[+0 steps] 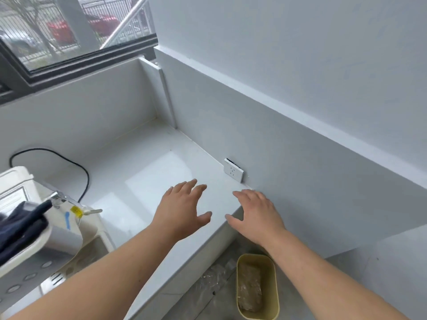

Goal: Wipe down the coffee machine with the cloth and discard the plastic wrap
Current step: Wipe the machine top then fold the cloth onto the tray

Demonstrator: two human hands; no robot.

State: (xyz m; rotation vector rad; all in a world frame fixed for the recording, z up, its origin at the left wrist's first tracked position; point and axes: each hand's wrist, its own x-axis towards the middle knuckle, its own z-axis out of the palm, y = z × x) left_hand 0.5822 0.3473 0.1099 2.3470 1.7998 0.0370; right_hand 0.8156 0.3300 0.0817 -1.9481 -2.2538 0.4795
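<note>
The white coffee machine [34,227] stands at the left edge of the white counter [143,176], partly cut off. A dark blue cloth [20,229] lies draped on top of it. Clear plastic wrap [216,277] lies crumpled on the floor beside a yellow bin [275,285], and more crumpled wrap [250,287] sits inside the bin. My left hand [182,209] hovers open over the counter, holding nothing. My right hand [256,213] is open above the counter's right end, fingers spread, also holding nothing. Both hands are well to the right of the machine.
A black power cable [69,162] loops behind the machine along the back wall. A white wall socket [233,173] sits low on the right wall at counter level. A window [69,31] is above the counter's far left. Grey floor lies below the counter's end.
</note>
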